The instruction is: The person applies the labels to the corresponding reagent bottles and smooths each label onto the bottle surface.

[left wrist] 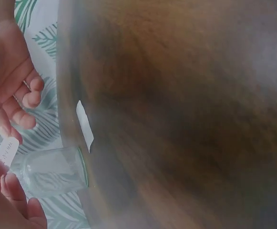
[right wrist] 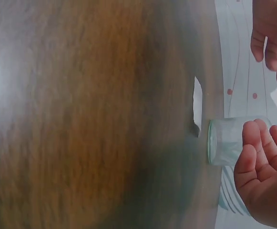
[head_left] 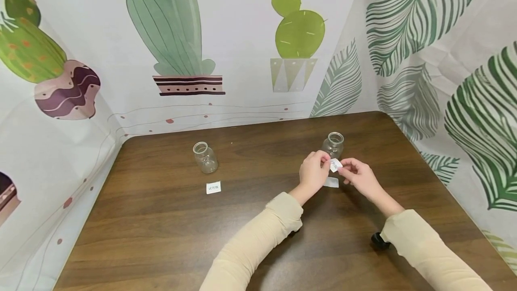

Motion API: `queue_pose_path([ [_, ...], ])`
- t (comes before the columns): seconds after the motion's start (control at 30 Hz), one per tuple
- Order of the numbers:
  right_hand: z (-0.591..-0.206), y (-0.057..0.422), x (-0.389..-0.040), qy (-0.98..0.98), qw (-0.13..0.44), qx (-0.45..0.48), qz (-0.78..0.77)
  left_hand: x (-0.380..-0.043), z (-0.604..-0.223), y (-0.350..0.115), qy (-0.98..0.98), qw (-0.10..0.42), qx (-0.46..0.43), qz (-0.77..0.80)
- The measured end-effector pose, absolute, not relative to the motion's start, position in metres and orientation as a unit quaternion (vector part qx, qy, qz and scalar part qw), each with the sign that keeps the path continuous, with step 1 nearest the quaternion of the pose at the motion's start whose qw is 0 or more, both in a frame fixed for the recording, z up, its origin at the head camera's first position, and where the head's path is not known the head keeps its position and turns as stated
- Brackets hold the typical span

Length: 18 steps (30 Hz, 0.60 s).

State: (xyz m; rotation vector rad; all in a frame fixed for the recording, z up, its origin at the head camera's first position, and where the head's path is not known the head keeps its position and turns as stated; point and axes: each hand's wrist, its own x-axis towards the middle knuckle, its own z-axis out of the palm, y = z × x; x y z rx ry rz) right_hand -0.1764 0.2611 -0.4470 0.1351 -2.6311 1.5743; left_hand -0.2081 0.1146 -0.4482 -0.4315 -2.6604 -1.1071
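Note:
A small white label [head_left: 335, 165] with dark handwriting is stretched between both hands, above the table at the right. My left hand [head_left: 313, 172] pinches its left edge between thumb and fingertip. At the opposite edge, my right hand [head_left: 361, 178] pinches it with thumb and forefinger, the other fingers loosely bent. Just behind the hands stands a clear glass jar [head_left: 335, 140], upright and lidless, its lower part partly hidden by them. A blank white slip of paper [head_left: 332, 182] lies on the wood below the label; the left wrist view shows this slip [left wrist: 85, 126] beside the jar's base [left wrist: 83, 167].
Another lidless glass jar [head_left: 206, 158] stands on the left of the brown wooden table [head_left: 169, 237], with a handwritten white label [head_left: 213, 187] lying in front of it. A black object [head_left: 379, 240] sits by the right sleeve. Patterned cloth [head_left: 246, 26] hangs behind the table.

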Motion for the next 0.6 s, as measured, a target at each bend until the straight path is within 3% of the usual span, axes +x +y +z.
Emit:
queue_pose_path([
  [0.37,-0.46,0.266,-0.19,-0.883,0.082,0.031,0.46,-0.209,-0.457,0.119,-0.926,0.06,-0.102,-0.36],
  [0.6,-0.468,0.27,-0.202,-0.899,0.106,0.017,0.424,-0.216,-0.462,0.124,-0.943,0.058,-0.086,-0.317],
])
